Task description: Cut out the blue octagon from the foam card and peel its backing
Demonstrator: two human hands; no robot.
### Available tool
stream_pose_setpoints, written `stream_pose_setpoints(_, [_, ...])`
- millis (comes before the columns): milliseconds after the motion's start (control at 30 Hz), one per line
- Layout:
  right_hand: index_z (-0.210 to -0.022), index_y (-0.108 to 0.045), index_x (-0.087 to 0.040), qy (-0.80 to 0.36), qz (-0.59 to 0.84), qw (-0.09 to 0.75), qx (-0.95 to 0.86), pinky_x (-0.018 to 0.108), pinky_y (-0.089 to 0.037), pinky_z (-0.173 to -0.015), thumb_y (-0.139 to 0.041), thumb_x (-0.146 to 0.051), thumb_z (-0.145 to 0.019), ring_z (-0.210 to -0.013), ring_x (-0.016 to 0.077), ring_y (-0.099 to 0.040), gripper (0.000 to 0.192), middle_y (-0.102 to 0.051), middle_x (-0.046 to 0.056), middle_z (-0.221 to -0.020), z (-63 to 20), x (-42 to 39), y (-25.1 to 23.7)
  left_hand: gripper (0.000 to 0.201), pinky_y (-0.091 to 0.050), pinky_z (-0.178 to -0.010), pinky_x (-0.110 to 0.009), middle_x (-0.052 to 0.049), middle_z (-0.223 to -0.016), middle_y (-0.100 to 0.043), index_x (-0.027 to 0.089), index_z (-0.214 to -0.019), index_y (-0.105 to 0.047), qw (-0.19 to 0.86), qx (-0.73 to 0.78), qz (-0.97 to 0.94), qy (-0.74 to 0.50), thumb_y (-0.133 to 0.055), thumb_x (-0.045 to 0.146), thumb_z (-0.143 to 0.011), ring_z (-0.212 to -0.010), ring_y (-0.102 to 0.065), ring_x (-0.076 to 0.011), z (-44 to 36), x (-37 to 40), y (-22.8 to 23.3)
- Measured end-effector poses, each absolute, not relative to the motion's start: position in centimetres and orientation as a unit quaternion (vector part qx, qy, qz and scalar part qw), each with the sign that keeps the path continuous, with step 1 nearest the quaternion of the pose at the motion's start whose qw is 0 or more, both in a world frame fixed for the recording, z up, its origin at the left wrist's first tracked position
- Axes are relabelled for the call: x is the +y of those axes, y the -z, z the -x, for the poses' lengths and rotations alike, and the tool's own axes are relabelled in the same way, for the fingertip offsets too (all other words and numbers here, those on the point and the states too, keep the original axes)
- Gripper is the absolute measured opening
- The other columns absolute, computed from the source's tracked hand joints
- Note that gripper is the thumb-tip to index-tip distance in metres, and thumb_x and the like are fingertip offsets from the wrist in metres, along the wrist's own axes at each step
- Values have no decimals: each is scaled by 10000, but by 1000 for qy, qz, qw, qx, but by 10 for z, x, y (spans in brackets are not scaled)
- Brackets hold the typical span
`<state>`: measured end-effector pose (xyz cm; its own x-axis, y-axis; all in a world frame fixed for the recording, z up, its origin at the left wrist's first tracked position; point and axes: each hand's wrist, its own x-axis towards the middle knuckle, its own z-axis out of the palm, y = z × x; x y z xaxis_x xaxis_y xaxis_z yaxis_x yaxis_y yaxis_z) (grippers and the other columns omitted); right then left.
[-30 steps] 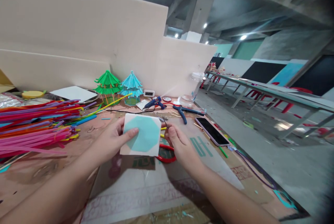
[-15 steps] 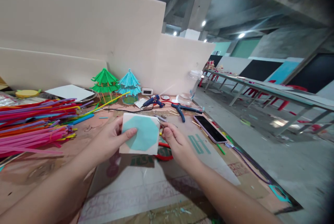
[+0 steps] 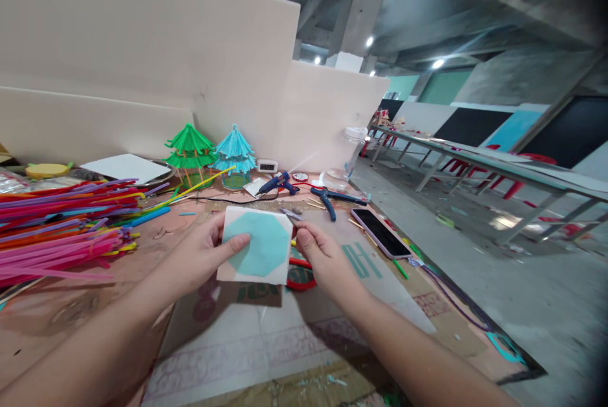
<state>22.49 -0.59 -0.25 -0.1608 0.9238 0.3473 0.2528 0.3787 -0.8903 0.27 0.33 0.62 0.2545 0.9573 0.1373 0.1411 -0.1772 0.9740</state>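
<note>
The left hand [image 3: 202, 258] stayed clamped on the white square card with its teal octagon [image 3: 256, 244]; the right hand [image 3: 323, 255] had nudged closer, seemingly pinching a thin metal tool [image 3: 291, 214].

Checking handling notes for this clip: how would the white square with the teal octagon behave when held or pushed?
The white square probably stays stiff: it holds flat though the left hand pinches only one edge. Likely light, since a fingertip grip carries it. The right hand pinches near its corner; thin edges might dent.

The straws [image 3: 61, 223] lie left of the held card [image 3: 256, 245]; the phone [image 3: 382, 233] lies right; 2 pavilions [image 3: 211, 157] stand behind.
</note>
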Motion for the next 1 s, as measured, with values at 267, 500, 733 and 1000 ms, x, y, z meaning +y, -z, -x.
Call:
stream_pose_setpoints(267, [-993, -642, -207, -398, 420, 509, -637, 262, -411, -628, -471, -598, -899, -694, 150, -510, 438, -557, 10, -741, -229, 3, 12, 406, -549, -664, -283, -46, -899, -707, 178, -1063, -614, 494, 416, -625, -439, -723, 438, -771, -820, -675, -231, -2, 4, -7])
stream_pose_setpoints(500, [-991, -680, -220, -344, 429, 490, -677, 325, -445, -854, -523, -472, -905, -910, 194, -597, 309, -675, 40, -952, -228, 1, 7, 425, -547, -680, -302, -62, -970, -713, 191, -1114, -616, 488, 418, -642, -417, -708, 443, -784, -848, -670, -248, 1, 7, -3])
stream_pose_setpoints(733, [-970, -688, -211, -357, 422, 489, -675, 320, -446, -853, -500, -421, -913, -919, 197, -609, 287, -694, 38, -943, -225, 0, 5, 443, -540, -661, -312, -67, -928, -721, 182, -1082, -644, 490, 415, -640, -423, -749, 438, -735, -812, -669, -258, 1, 9, -4])
stream_pose_setpoints(1000, [-907, -661, -191, -419, 422, 497, -631, 245, -382, -585, -523, -569, -874, -619, 132, -451, 404, -519, -11, -669, -226, 4, 10, 452, -537, -596, -279, -51, -857, -719, 173, -1068, -625, 509, 430, -616, -419, -743, 459, -739, -750, -679, -230, -1, 6, -9])
